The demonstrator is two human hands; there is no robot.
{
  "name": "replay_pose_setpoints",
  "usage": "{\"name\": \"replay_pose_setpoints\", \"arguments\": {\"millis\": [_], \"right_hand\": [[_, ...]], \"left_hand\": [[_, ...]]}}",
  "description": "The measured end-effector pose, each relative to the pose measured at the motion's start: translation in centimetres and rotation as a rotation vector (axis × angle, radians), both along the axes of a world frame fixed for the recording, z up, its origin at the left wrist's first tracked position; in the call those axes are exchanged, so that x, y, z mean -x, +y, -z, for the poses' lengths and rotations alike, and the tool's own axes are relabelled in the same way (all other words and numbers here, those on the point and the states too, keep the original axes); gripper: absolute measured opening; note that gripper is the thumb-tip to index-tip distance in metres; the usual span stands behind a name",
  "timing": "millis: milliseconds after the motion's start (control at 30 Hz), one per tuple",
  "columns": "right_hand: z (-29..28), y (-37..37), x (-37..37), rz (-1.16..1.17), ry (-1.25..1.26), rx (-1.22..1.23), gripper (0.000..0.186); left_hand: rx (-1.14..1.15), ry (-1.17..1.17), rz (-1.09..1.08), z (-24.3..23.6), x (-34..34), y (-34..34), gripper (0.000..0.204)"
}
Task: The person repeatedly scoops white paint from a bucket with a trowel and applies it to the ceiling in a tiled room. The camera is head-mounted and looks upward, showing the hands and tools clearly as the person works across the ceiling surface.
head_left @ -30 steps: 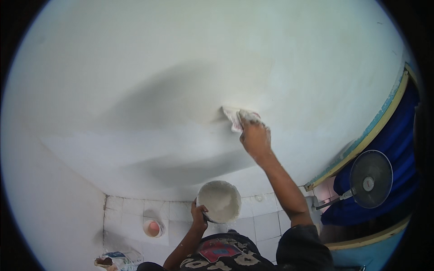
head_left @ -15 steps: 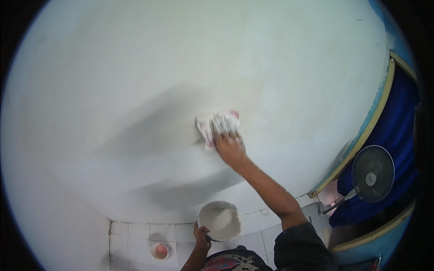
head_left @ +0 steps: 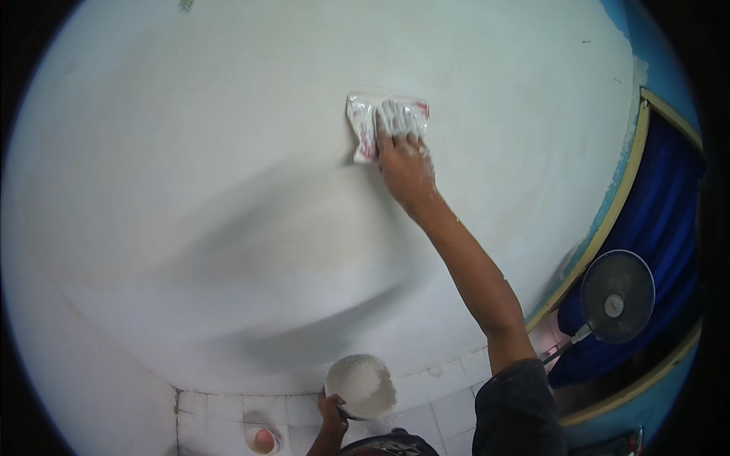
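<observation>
Sheet (head_left: 363, 131) and right hand (head_left: 407, 166) are higher up the wall (head_left: 258, 91) than half a second ago, your arm reaching further; that suggests your stroke now works a higher stretch. Your right fingers, coated white, lie long over the sheet and appear to press it to the wall; you cannot tell from this view whether the thumb pinches it. Your left hand (head_left: 331, 415) stays low, clasping the bucket (head_left: 329, 378) by its side near the rim; white paste (head_left: 360, 386) lies inside, so your supply remains close to your body.

Hidden are the sheet's wall side and the left fingers beneath the bucket; your shirt is cut off below, and a greenish scrap (head_left: 185, 4) at the upper edge; shadows make fresh paste hard to tell from bare wall; the reddish thing (head_left: 265, 438) in the cup (head_left: 251, 438) is unclear.
</observation>
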State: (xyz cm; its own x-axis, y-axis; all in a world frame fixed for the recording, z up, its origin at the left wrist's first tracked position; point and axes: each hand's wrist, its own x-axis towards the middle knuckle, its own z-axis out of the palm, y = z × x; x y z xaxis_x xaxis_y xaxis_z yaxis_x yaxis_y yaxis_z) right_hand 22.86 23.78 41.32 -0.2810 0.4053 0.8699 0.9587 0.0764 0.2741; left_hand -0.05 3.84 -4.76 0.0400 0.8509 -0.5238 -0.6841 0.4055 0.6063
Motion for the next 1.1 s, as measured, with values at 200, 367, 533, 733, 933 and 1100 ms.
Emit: {"name": "replay_pose_setpoints", "arguments": {"millis": [200,367,533,733,933,1100], "right_hand": [[12.7,-2.2,-1.8,-0.127,-0.03,0.124,0.044],[8.1,-6.9,0.1,-0.292,0.413,0.497,0.055],[-0.9,-1.2,0.8,-0.936,0.84,0.196,0.026],[-6.9,2.3,-3.2,-0.866,1.014,0.207,0.024],[-5.9,-2.9,-13.0,-0.69,1.177,0.169,0.025],[-8.9,-4.2,-9.0,-0.401,0.541,-0.318,0.027]], "left_hand": [[0.022,0.027,-0.008,-0.2,-0.4,-0.5,0.077],[0.007,0.051,-0.01,0.4,-0.6,-0.9,0.077],[0.007,0.094,-0.006,0.3,-1.5,-1.0,0.079],[0.058,0.122,-0.022,-0.1,-1.9,0.1,0.081],[0.073,0.144,-0.012,-0.4,-2.9,-0.6,0.083],[0.074,0.167,-0.046,-1.3,-2.7,-1.2,0.082]]}}
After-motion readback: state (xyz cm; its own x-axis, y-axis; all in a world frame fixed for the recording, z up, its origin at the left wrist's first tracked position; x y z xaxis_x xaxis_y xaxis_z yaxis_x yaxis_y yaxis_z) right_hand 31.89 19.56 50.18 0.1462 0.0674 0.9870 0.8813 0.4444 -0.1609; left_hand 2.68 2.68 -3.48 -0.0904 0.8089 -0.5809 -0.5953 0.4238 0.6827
